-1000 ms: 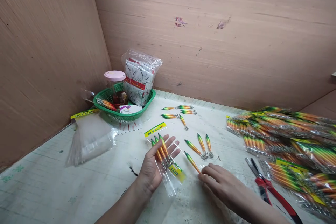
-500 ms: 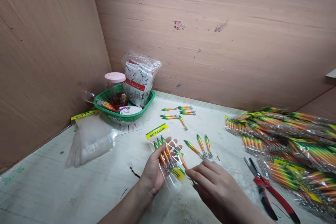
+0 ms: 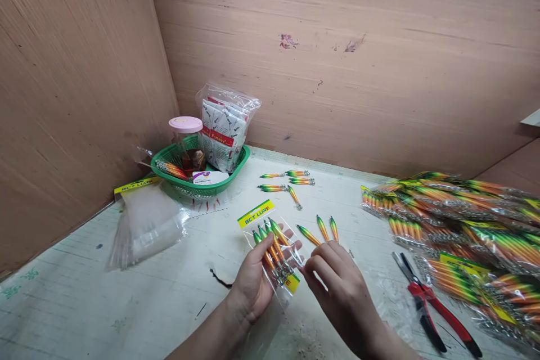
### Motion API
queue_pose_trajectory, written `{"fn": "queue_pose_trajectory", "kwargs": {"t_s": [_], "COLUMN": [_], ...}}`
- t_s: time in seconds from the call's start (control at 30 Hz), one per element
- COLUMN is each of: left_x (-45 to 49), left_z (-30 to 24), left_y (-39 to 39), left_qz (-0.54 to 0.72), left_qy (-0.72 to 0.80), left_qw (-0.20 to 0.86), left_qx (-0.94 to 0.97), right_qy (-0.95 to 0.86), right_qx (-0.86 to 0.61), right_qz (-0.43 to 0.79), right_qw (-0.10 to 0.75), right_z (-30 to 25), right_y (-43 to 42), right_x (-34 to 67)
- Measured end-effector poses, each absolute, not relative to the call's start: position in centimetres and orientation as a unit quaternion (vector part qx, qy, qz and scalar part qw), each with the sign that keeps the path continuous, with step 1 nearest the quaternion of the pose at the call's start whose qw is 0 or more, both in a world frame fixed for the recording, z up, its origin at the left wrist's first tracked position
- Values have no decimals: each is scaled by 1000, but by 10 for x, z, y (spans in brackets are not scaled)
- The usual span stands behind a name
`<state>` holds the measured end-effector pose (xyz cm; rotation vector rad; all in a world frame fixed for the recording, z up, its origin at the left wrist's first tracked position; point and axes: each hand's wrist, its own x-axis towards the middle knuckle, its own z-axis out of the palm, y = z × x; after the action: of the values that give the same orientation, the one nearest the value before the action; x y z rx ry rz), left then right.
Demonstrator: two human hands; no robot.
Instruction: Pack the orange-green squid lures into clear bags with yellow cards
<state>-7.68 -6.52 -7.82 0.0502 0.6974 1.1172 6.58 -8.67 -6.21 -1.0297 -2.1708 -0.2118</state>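
Note:
My left hand (image 3: 253,281) holds a clear plastic packet (image 3: 258,224) with a yellow-green "BCT LURE" header, thumb across its front. Several green-and-orange fishing lures (image 3: 276,244) lie side by side in it, hooks towards me. A second yellow label shows through its lower end. My right hand (image 3: 337,281) is at the packet's right edge, fingertips pinched together; whether they grip the plastic is hidden. Just beyond it lie three loose lures (image 3: 322,228), their hook ends partly covered by the hand. Farther back rests a group of several more lures (image 3: 272,187).
Filled lure packets (image 3: 439,202) are heaped at right, beside red-handled pliers (image 3: 426,295). At left are flat plastic bags (image 3: 147,222) and a green basket (image 3: 215,188) containing a pink-lidded jar (image 3: 185,126) and a bag of white packets (image 3: 223,129). Wooden panels enclose the table's back and left.
The lure that was in my right hand now lies in the packet beside the others. My right hand has drawn its fingers in at the packet's edge. The packet has shifted slightly right.

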Motion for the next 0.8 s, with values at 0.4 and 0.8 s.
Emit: {"fn": "queue_pose_trajectory", "kwargs": {"t_s": [0.4, 0.8], "left_x": [-79, -81], "left_z": [-83, -84], "left_y": [-60, -58], "left_qz": [539, 538], "left_qy": [346, 357], "left_qw": [768, 763], "left_qx": [6, 7], "right_qy": [-908, -930], "right_qx": [-390, -333], "right_qz": [-81, -125], "right_qw": [127, 91], "right_z": [-89, -95], "right_y": [-41, -45], "right_x": [171, 143]}}
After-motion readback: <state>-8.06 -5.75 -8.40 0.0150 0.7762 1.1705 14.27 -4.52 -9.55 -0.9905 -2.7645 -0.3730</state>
